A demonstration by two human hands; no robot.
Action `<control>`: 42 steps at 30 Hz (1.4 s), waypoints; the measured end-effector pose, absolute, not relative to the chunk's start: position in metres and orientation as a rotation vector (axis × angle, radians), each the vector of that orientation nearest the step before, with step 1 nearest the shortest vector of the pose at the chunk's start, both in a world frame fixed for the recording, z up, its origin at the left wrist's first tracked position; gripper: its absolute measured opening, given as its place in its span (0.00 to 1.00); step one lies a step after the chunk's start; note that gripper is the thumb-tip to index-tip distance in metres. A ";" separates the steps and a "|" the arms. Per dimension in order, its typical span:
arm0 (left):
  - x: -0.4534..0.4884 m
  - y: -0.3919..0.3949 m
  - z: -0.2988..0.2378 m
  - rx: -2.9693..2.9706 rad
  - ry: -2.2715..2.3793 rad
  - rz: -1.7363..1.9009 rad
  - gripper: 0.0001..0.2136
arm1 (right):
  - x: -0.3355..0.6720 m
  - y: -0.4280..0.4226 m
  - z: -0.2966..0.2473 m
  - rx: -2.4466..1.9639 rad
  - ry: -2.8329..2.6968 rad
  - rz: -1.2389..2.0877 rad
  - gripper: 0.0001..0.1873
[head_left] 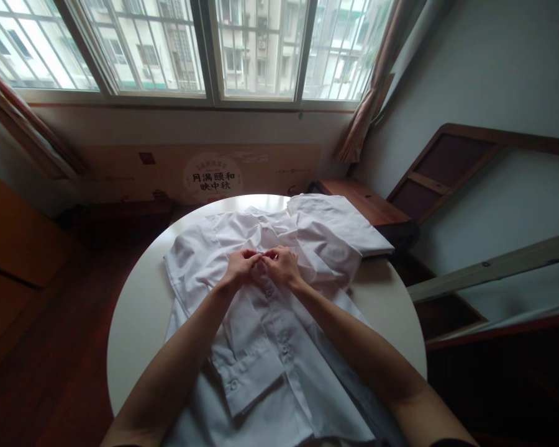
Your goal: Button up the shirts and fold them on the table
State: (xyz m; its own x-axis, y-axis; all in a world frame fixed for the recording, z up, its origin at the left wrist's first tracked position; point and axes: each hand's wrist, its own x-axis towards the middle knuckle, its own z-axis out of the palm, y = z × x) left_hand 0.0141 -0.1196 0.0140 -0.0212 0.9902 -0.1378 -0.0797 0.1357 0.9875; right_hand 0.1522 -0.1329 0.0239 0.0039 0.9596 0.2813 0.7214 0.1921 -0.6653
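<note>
A white shirt [270, 335] lies front-up on a round white bench [135, 310], spread across most of its top, with the collar end away from the person and the hem towards them. Both hands meet at the shirt's front strip, just below the collar. The left hand [240, 267] and the right hand [284, 266] are side by side with their fingertips touching. Each grip is closed in a pinch on the cloth of the strip at that spot. Whether a button sits between the fingers cannot be told.

Further down the strip, small white buttons [285, 351] show in a line. A sleeve is folded across the shirt's front on the left, and its buttoned cuff [246, 385] lies flat near the person's left forearm.

A second white garment [340, 226] lies at the far right of the bench, touching the shirt, with one edge reaching over the rim.

Behind the bench, a cardboard panel [121, 174] leans against the wall under the window [256, 49]. Its round label [213, 176] reads "月满颐和 映中秋". A curtain [372, 87] hangs at the window's right end, and a dark wooden floor [51, 347] shows to the left.
</note>
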 end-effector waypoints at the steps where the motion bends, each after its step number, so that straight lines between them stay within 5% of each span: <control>1: 0.013 -0.122 0.015 0.998 1.200 1.145 0.11 | 0.151 -0.135 0.024 -1.579 -1.752 0.423 0.07; 15: -0.001 -0.130 0.017 1.009 0.992 0.988 0.16 | 0.140 -0.145 0.026 -1.562 -1.710 0.461 0.08; 42: 0.013 -0.135 0.009 1.609 1.357 1.270 0.08 | 0.132 -0.150 0.024 -1.692 -1.629 0.457 0.06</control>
State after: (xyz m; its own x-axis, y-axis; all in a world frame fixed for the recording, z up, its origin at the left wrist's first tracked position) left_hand 0.0132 -0.1345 0.0089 -0.0151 0.9676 0.2522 0.3153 -0.2347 0.9195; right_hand 0.1315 -0.1496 0.0237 0.1335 0.9641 0.2296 0.7039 0.0709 -0.7068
